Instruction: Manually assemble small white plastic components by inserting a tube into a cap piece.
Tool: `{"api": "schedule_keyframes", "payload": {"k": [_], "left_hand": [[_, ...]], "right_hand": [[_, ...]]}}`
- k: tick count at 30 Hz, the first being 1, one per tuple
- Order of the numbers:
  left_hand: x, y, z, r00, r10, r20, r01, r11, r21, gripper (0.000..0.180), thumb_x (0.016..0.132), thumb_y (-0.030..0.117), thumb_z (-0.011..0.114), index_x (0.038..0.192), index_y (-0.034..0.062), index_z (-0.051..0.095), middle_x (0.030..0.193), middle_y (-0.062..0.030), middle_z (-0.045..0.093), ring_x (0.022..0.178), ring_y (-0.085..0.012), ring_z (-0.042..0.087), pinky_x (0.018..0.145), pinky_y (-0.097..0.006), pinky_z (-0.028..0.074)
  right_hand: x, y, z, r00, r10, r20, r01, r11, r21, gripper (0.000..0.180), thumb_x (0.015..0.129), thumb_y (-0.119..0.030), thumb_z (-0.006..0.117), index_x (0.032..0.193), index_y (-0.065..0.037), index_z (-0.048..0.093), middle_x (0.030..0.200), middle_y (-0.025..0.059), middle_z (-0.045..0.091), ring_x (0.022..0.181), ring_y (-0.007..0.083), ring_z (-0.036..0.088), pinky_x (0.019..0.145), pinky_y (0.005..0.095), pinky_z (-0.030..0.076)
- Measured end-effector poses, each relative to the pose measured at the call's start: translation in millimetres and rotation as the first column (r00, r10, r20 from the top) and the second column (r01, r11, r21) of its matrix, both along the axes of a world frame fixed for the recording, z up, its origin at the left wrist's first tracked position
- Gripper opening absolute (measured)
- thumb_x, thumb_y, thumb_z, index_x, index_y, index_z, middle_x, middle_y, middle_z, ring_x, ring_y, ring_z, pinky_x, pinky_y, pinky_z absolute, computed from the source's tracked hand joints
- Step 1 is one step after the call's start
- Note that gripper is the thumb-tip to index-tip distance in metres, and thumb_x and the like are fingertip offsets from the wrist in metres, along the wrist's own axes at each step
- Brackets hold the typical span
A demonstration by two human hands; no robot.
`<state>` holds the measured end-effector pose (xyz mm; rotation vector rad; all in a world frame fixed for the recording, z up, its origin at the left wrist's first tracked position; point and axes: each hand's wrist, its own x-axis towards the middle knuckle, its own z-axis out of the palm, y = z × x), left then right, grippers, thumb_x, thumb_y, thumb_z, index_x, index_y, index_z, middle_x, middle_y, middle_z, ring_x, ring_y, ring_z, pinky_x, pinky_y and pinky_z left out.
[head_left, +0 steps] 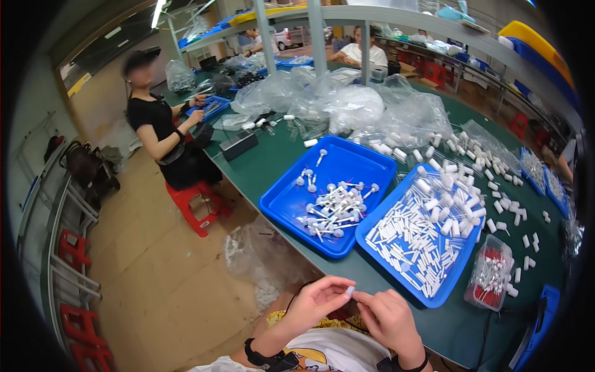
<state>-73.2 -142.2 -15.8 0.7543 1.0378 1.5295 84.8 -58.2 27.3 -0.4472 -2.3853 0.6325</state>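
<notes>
My left hand [318, 304] pinches a small pale cylindrical piece [350, 290] between thumb and fingertips, just past the table's near edge. Close against it, my right hand [389, 315] is closed, its thumb and forefinger meeting at the piece's lower end; what they grip is too small to make out. Beyond my hands, a blue tray [282, 214] bears a pile of white stick-like parts with round grey-white heads [338, 208]. Beside it on the right, a second blue tray [427, 302] carries many short white tubes [412, 239], larger white cylinders and clear tubes.
At the right stands a clear plastic box [489, 273] of white parts with red wires. White cylinders [493, 167] lie scattered over the green table [455, 335]. Plastic bags [347, 105] lie under a metal shelf [347, 13]. A co-worker [158, 118] sits at the left on a red stool [195, 208].
</notes>
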Motion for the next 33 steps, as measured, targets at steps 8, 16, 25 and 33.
{"api": "schedule_keyframes", "payload": {"k": [8, 16, 25, 33], "left_hand": [[0.1, -3.8, -17.6, 0.984, -0.151, 0.098, 0.144, 0.986, 0.081, 0.028, 0.090, 0.003, 0.058, 0.116, -0.0022, 0.052, 0.108, -0.0068, 0.057, 0.104, -0.0122, 0.055, 0.091, -0.026, 0.046], [-3.7, -11.9, -20.8, 0.988, -0.101, 0.115, 0.090, 0.991, 0.099, 0.026, 0.089, 0.005, 0.060, 0.113, -0.0009, 0.053, 0.104, -0.0046, 0.056, 0.099, -0.0094, 0.055, 0.089, -0.022, 0.046], [-5.5, -13.7, -22.3, 0.988, -0.112, 0.109, 0.102, 0.991, 0.090, 0.027, 0.086, 0.001, 0.062, 0.111, -0.0006, 0.053, 0.106, -0.0053, 0.057, 0.100, -0.0106, 0.056, 0.090, -0.024, 0.046], [-4.8, -16.5, -15.1, 0.986, -0.137, 0.099, 0.130, 0.988, 0.079, 0.025, 0.083, -0.001, 0.065, 0.106, -0.0013, 0.056, 0.104, -0.0055, 0.059, 0.097, -0.0116, 0.059, 0.090, -0.024, 0.047]], "right_hand": [[6.4, -10.5, -11.9, 0.990, -0.111, -0.083, 0.091, 0.972, -0.215, 0.018, 0.075, 0.003, 0.068, 0.091, 0.000, 0.061, 0.081, 0.0130, 0.059, 0.071, 0.0260, 0.060, 0.063, 0.0308, 0.048], [-4.1, -13.0, -7.7, 0.992, -0.035, -0.121, 0.012, 0.982, -0.187, 0.016, 0.075, 0.006, 0.069, 0.087, 0.001, 0.061, 0.081, 0.0145, 0.062, 0.070, 0.0258, 0.062, 0.062, 0.0299, 0.049], [-8.4, -8.1, -2.5, 0.977, 0.034, -0.212, -0.040, 0.999, -0.027, 0.018, 0.072, 0.008, 0.070, 0.086, 0.001, 0.061, 0.080, 0.0139, 0.063, 0.070, 0.0285, 0.060, 0.063, 0.0334, 0.047], [-2.7, -11.6, -3.3, 0.971, 0.028, -0.239, -0.034, 0.999, -0.022, 0.017, 0.071, 0.008, 0.070, 0.083, 0.001, 0.062, 0.075, 0.0134, 0.062, 0.065, 0.0272, 0.058, 0.058, 0.0327, 0.045]]}}
